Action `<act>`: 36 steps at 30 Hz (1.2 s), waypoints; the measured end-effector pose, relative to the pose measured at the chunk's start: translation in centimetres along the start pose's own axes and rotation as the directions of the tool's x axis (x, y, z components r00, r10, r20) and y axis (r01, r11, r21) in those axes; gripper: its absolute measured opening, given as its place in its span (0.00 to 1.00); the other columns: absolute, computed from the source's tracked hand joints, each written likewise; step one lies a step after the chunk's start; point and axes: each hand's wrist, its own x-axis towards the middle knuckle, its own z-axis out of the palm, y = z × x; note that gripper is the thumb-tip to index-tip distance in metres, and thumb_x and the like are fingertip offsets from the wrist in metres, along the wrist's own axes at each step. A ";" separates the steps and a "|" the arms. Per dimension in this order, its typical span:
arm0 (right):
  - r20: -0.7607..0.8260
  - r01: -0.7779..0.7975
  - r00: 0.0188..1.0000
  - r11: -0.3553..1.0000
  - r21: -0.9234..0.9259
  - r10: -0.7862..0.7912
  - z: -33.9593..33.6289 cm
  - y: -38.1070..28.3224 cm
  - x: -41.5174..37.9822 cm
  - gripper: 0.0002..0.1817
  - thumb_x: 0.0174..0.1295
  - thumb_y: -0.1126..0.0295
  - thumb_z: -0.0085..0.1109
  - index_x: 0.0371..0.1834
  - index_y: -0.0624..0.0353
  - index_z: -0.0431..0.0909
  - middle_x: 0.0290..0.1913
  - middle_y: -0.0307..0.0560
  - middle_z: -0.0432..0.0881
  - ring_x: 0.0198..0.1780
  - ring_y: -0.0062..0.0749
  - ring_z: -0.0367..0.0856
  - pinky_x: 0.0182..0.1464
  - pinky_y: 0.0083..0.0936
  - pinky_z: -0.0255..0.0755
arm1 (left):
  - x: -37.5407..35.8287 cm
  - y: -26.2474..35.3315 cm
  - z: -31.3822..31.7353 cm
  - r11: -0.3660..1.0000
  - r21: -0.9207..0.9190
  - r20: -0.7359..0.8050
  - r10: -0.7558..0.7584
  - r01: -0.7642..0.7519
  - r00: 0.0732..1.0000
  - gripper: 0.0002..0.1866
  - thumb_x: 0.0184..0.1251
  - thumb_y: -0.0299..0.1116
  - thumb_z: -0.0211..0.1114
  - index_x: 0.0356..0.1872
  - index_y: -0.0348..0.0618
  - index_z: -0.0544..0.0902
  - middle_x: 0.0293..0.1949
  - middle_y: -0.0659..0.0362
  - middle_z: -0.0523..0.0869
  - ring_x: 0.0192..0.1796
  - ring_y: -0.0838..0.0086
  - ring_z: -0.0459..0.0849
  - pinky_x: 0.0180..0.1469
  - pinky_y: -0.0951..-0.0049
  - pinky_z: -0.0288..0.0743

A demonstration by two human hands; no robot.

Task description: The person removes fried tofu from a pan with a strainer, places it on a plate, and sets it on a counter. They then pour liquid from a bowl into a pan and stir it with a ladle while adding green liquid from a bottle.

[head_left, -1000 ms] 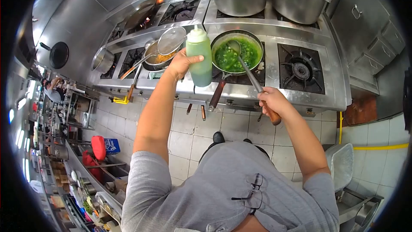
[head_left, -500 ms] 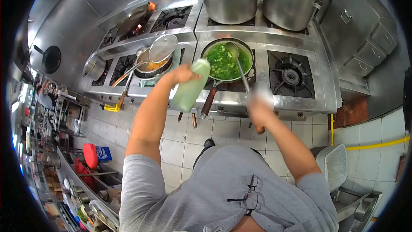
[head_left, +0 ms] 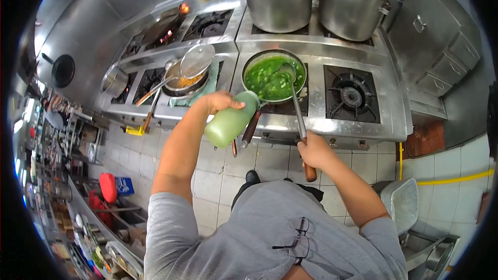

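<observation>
A pan of green food in green liquid sits on the middle front burner, its dark handle pointing down toward me. My left hand is wrapped round a translucent green bottle, tilted with its narrower end at the pan's lower left rim. Whether anything flows from it cannot be made out. My right hand grips the handle of a long metal ladle. The ladle's bowl rests in the green liquid on the pan's right side.
Two large steel pots stand behind the pan. To the left are a pan of orange food with a strainer over it and a small pot. A flame burns near a back-left wok. A bare burner lies right.
The bottle has tipped further, its mouth moving right to the pan's rim. My right hand has moved down slightly, and the ladle's bowl has shifted right and down. More liquid shows in the pan.
</observation>
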 end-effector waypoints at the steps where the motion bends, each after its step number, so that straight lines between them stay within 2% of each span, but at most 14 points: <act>1: 0.146 -0.074 0.989 0.970 0.231 0.040 -1.6 -1.3 -1.1 0.14 0.65 0.68 0.50 0.47 0.67 0.70 0.33 0.56 0.82 0.30 0.49 0.83 0.34 0.41 0.78 | -0.1 -0.3 -0.1 1.000 0.000 0.013 -0.010 0.010 1.000 0.32 0.54 0.44 0.77 0.51 0.26 0.79 0.40 0.48 0.87 0.39 0.65 0.87 0.41 0.64 0.82; 3: 0.307 -0.181 0.952 0.815 0.551 0.004 -3.6 -1.6 0.5 0.10 0.66 0.67 0.51 0.41 0.64 0.71 0.25 0.42 0.76 0.16 0.29 0.77 0.19 0.29 0.73 | -0.3 -0.7 -0.1 1.000 -0.010 -0.003 -0.022 0.022 1.000 0.30 0.55 0.43 0.76 0.50 0.26 0.79 0.41 0.48 0.87 0.40 0.64 0.87 0.41 0.62 0.82; 4: 0.318 -0.198 0.948 0.751 0.630 -0.016 -4.2 -1.1 1.7 0.10 0.65 0.67 0.52 0.40 0.64 0.71 0.25 0.43 0.77 0.17 0.30 0.78 0.20 0.30 0.73 | -0.3 -0.9 -0.1 1.000 -0.003 -0.010 -0.024 0.024 1.000 0.29 0.56 0.42 0.76 0.50 0.26 0.80 0.42 0.47 0.87 0.40 0.62 0.87 0.41 0.61 0.82; 10: 0.003 -0.041 0.999 0.967 0.251 0.042 -0.9 -2.0 0.1 0.15 0.67 0.66 0.49 0.47 0.69 0.69 0.25 0.46 0.75 0.17 0.31 0.78 0.19 0.30 0.73 | -2.0 -1.8 1.2 0.996 0.075 -0.086 0.048 -0.041 0.995 0.31 0.56 0.45 0.76 0.52 0.27 0.80 0.44 0.48 0.86 0.42 0.63 0.87 0.45 0.62 0.81; 14: 0.319 -0.227 0.946 0.801 0.554 0.047 -3.5 -2.7 -0.6 0.12 0.65 0.67 0.52 0.46 0.63 0.70 0.26 0.45 0.76 0.15 0.31 0.74 0.18 0.30 0.70 | -2.5 -2.8 1.1 0.996 0.069 -0.060 0.059 -0.055 0.996 0.35 0.53 0.45 0.77 0.58 0.32 0.78 0.48 0.48 0.85 0.47 0.62 0.86 0.50 0.61 0.80; 16: 0.233 -0.255 0.965 0.648 0.718 0.122 -4.1 -2.8 1.2 0.10 0.65 0.66 0.52 0.42 0.60 0.70 0.23 0.43 0.74 0.13 0.28 0.71 0.16 0.28 0.67 | -3.1 -3.6 1.0 0.931 0.349 -0.101 0.157 -0.113 0.982 0.35 0.53 0.46 0.77 0.59 0.37 0.78 0.50 0.49 0.85 0.49 0.62 0.85 0.52 0.61 0.79; 19: 0.116 -0.080 0.993 0.878 0.473 0.028 -0.6 1.3 5.4 0.07 0.65 0.68 0.53 0.38 0.58 0.68 0.18 0.40 0.68 0.13 0.29 0.69 0.13 0.26 0.63 | -5.1 -7.5 1.9 0.844 0.347 -0.166 0.484 -0.409 0.859 0.36 0.49 0.44 0.77 0.61 0.43 0.76 0.51 0.51 0.85 0.52 0.61 0.84 0.57 0.60 0.75; 22: 0.055 -0.113 0.993 0.979 0.170 0.105 1.6 -1.5 2.1 0.08 0.66 0.66 0.49 0.37 0.59 0.67 0.19 0.41 0.69 0.14 0.30 0.71 0.14 0.28 0.65 | -11.9 -10.8 3.8 0.894 0.188 -0.365 0.449 -0.407 0.815 0.37 0.50 0.37 0.78 0.62 0.39 0.73 0.55 0.54 0.82 0.58 0.65 0.79 0.62 0.62 0.71; 24: 0.258 -0.189 0.961 0.910 0.370 0.095 -0.9 -1.7 1.2 0.08 0.67 0.62 0.50 0.38 0.53 0.70 0.23 0.36 0.73 0.17 0.26 0.72 0.18 0.29 0.69 | -13.7 -16.1 4.8 0.734 -0.237 -0.398 0.524 -0.636 0.753 0.34 0.51 0.32 0.76 0.61 0.39 0.74 0.57 0.54 0.81 0.60 0.65 0.77 0.64 0.62 0.70; 25: 0.366 -0.283 0.924 0.845 0.453 0.113 -2.9 -2.8 0.7 0.09 0.68 0.61 0.51 0.38 0.55 0.72 0.23 0.36 0.74 0.19 0.26 0.73 0.20 0.28 0.70 | -15.4 -19.0 5.2 0.726 -0.253 -0.445 0.499 -0.639 0.743 0.34 0.51 0.32 0.76 0.61 0.39 0.74 0.57 0.54 0.81 0.60 0.65 0.77 0.64 0.62 0.70; 27: 0.469 -0.380 0.875 0.775 0.504 0.124 -4.6 -2.8 2.1 0.11 0.69 0.60 0.51 0.38 0.56 0.75 0.23 0.36 0.74 0.20 0.26 0.74 0.21 0.27 0.71 | -19.3 -25.2 7.7 0.625 -0.223 -0.660 0.467 -0.748 0.588 0.32 0.53 0.28 0.75 0.61 0.39 0.73 0.58 0.54 0.80 0.61 0.66 0.76 0.65 0.61 0.68; 29: 0.502 -0.438 0.865 0.504 0.745 0.009 -5.1 -1.3 5.3 0.10 0.69 0.57 0.52 0.35 0.50 0.75 0.23 0.34 0.75 0.21 0.25 0.73 0.21 0.27 0.69 | -23.5 -32.5 10.7 0.462 -0.232 -0.825 0.373 -0.856 0.424 0.33 0.54 0.27 0.74 0.63 0.40 0.72 0.58 0.55 0.80 0.62 0.67 0.75 0.67 0.60 0.66; 33: 0.178 -0.295 0.955 0.793 0.533 0.236 1.6 0.1 7.8 0.11 0.67 0.57 0.52 0.30 0.48 0.69 0.20 0.32 0.72 0.18 0.24 0.68 0.20 0.24 0.66 | -35.1 -46.4 18.5 0.606 -0.270 -0.955 -0.269 -0.748 0.126 0.31 0.52 0.26 0.75 0.59 0.41 0.73 0.55 0.56 0.82 0.59 0.68 0.78 0.65 0.61 0.70; 36: 0.416 -0.359 0.900 0.761 0.541 0.129 2.7 -2.0 7.8 0.10 0.68 0.60 0.52 0.31 0.50 0.71 0.20 0.34 0.72 0.19 0.22 0.69 0.21 0.22 0.68 | -44.6 -52.9 24.5 0.694 -0.189 -0.770 -0.544 -0.694 -0.334 0.26 0.52 0.24 0.75 0.54 0.39 0.76 0.49 0.56 0.84 0.52 0.69 0.82 0.57 0.65 0.76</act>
